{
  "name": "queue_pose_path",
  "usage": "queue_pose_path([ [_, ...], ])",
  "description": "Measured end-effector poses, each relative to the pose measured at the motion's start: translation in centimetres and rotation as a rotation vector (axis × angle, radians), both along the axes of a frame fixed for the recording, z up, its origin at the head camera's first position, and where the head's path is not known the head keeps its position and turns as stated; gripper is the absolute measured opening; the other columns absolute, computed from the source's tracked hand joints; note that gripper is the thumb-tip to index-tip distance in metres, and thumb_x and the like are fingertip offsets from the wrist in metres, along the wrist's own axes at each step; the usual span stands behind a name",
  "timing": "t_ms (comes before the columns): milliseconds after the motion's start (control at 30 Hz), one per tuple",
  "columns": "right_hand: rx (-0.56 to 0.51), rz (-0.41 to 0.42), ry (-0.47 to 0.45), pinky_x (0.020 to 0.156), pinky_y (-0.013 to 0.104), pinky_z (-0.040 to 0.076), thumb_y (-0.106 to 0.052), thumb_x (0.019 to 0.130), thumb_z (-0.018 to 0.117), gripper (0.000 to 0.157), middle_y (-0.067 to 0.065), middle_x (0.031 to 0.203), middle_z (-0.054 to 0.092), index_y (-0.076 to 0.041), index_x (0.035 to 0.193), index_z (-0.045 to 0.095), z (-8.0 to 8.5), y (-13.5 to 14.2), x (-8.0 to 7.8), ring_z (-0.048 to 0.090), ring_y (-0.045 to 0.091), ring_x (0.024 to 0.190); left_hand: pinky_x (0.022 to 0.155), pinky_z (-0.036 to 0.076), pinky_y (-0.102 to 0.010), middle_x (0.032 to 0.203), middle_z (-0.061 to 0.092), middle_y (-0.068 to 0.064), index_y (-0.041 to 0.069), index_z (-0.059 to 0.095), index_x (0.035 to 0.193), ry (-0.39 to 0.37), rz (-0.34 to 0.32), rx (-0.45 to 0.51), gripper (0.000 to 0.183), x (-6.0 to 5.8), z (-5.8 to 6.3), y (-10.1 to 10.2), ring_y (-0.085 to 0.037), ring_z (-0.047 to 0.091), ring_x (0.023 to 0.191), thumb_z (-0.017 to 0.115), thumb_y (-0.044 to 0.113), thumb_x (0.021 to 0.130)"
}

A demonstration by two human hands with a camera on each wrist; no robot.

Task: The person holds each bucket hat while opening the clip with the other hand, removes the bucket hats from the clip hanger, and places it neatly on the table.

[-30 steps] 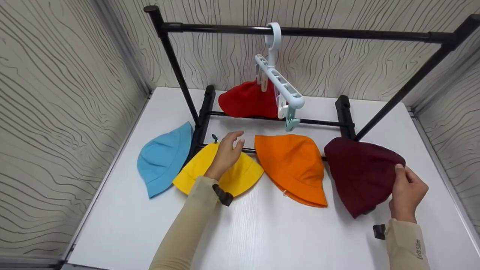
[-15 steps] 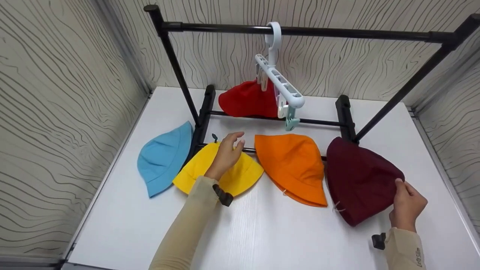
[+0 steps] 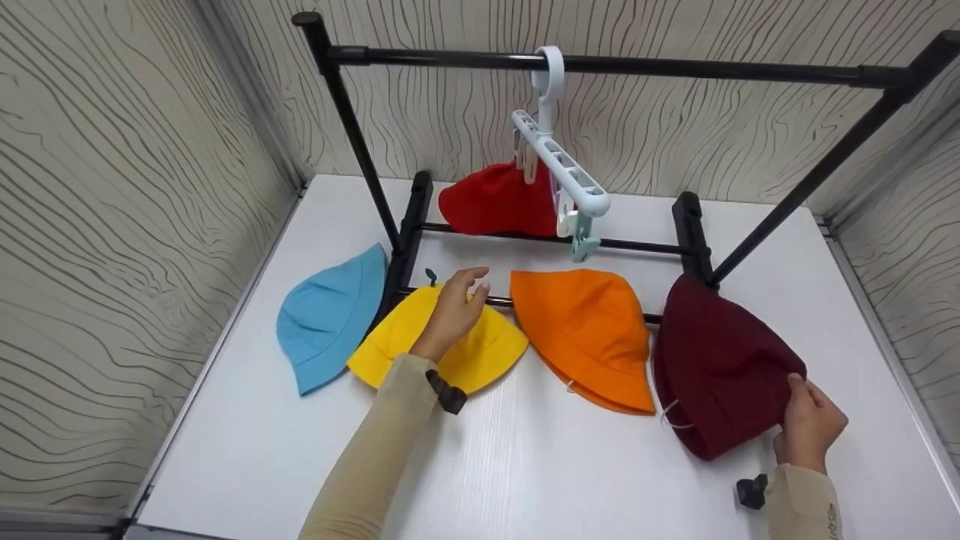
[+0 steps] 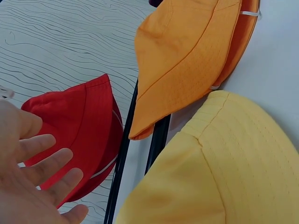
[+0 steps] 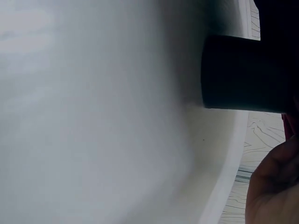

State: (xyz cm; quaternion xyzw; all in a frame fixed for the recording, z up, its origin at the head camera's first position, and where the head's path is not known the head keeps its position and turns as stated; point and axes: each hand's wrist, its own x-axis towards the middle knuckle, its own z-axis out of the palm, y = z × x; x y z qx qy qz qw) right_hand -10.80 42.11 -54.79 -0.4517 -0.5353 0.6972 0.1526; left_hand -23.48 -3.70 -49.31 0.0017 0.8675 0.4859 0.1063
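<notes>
In the head view my right hand pinches a maroon bucket hat by the right side of its crown. The hat's brim faces left, and a white elastic string hangs from its lower edge. My left hand is held over a yellow bucket hat, its fingers relaxed and holding nothing. From the left wrist, those spread fingers overlap a red bucket hat farther back. The right wrist view catches part of the right hand at its edge; most of the maroon hat is out of sight there.
An orange bucket hat lies between the yellow and maroon ones; a light blue hat lies at left. From the black rack's top bar hangs a white clip hanger, with the red hat on its clips. Patterned panels enclose the white table.
The right hand has moved slightly down and turned the maroon hat, so its left brim and the elastic string have come into view. The left hand stays in place.
</notes>
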Motion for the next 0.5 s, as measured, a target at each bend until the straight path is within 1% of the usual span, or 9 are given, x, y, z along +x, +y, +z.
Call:
queue_pose_path([
  [133,-0.058,-0.022,0.035,0.057,0.011,0.049,-0.023,0.088,0.068,0.022,-0.018,0.083,0.060,-0.024,0.066,0.073,-0.4,0.1,0.1,0.055,-0.004,0.074,0.113,0.035,-0.039,0.146,0.044,0.000,0.021,0.047,0.141,-0.006,0.008,-0.006,0.040,0.0,0.0,0.0,-0.020,0.043,0.133,0.048,0.029,0.102],
  [200,-0.087,-0.032,0.053,0.060,0.010,0.049,-0.021,0.087,0.069,0.021,-0.018,0.076,0.062,-0.022,0.066,0.073,-0.6,0.1,0.2,0.057,-0.005,0.072,0.113,0.035,-0.039,0.146,0.044,0.000,0.021,0.047,0.141,-0.004,0.005,-0.006,0.040,0.1,-0.1,-0.1,-0.020,0.043,0.133,0.047,0.029,0.102],
  [333,-0.131,-0.039,0.073,0.065,0.008,0.049,-0.019,0.087,0.070,0.021,-0.020,0.073,0.063,-0.022,0.067,0.073,-1.2,0.2,0.5,0.059,-0.008,0.073,0.113,0.035,-0.039,0.147,0.044,-0.001,0.021,0.047,0.141,-0.001,-0.003,-0.001,0.040,0.1,-0.4,-0.2,-0.020,0.043,0.133,0.047,0.029,0.102],
  [500,-0.203,-0.043,0.084,0.066,0.008,0.050,-0.019,0.086,0.072,0.018,-0.020,0.073,0.065,-0.022,0.068,0.073,-1.9,0.3,0.8,0.060,-0.007,0.072,0.113,0.035,-0.040,0.146,0.045,-0.001,0.019,0.047,0.141,-0.002,-0.003,0.012,0.040,0.1,-0.6,-0.3,-0.021,0.043,0.134,0.047,0.030,0.102],
])
